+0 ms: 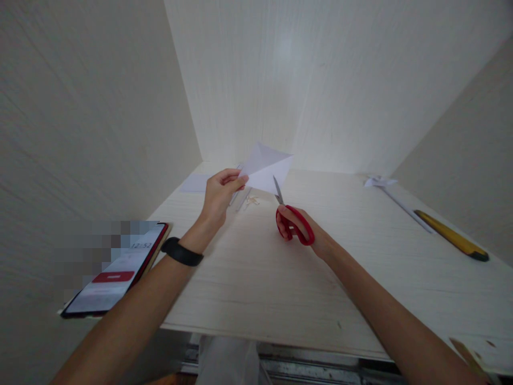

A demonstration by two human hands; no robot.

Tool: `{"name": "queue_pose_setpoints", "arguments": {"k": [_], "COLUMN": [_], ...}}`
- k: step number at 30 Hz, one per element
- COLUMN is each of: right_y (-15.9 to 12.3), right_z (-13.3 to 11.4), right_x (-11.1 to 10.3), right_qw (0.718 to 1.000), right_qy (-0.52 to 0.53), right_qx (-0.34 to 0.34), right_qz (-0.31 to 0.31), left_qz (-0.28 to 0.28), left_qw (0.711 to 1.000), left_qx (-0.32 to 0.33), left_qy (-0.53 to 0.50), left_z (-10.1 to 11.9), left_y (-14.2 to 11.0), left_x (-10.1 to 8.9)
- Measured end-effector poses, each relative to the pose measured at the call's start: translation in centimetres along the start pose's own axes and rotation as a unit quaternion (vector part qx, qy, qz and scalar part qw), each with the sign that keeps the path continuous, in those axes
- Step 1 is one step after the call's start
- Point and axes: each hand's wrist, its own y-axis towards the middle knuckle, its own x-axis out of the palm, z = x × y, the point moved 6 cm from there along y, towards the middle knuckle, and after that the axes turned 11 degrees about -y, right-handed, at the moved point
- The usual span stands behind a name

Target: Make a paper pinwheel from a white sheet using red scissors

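Note:
My left hand pinches the left corner of a square of white paper, thumb on top. Crease lines run across the sheet, which is held up above the table. In my right hand is a pair of scissors with red handles. Its blades point up and away from me and reach the paper's lower right edge, one blade lying in front of the sheet. Whether they have cut into it I cannot tell. Behind and below the paper lie thin clear strips or sticks and a few small pale bits.
On the right, a paper pinwheel on a white stick lies beside a yellow cutter. A phone rests at the left edge. Another white sheet lies at the back left. Pale panels enclose the tabletop.

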Motion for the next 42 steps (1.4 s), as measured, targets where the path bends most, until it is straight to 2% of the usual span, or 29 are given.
{"name": "queue_pose_setpoints", "arguments": {"k": [42], "right_y": [-0.06], "right_z": [0.13], "right_x": [-0.1], "right_qw": [1.0], "right_qy": [-0.01], "right_qx": [0.006], "right_qz": [0.012], "left_qz": [0.003], "left_qw": [1.0], "left_qx": [-0.007], "left_qy": [0.007], "left_z": [-0.14], "left_y": [0.06], "left_x": [-0.14]}}
